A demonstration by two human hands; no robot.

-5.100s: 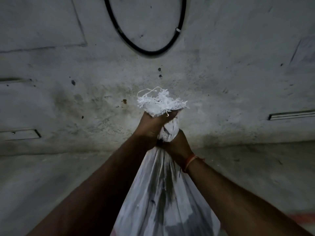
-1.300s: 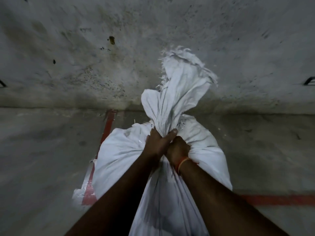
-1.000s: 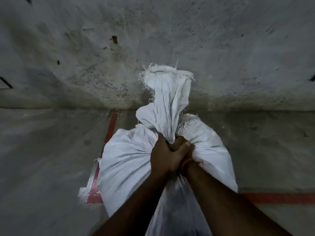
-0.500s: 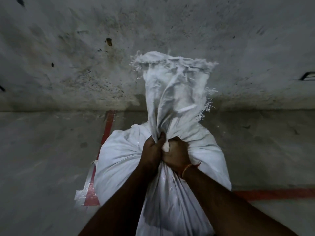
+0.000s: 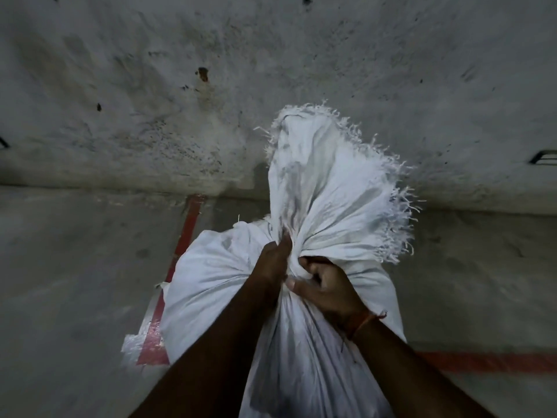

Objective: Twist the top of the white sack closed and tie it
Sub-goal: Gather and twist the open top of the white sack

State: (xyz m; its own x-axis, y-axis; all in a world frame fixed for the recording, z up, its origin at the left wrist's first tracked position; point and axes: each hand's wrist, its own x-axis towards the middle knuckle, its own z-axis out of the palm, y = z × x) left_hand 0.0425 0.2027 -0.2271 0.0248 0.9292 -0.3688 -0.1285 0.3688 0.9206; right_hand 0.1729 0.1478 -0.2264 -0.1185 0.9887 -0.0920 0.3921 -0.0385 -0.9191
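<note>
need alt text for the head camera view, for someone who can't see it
Both bare hands, left hand and right hand, clench the gathered neck of a full white sack, its frayed open top flaring above the grip, not yet tied. The sack sits on a grey concrete floor with red painted lines, near a stained wall.

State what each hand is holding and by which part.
Both the left hand and the right hand grip the white sack at its gathered neck, just below the frayed open top.
</note>
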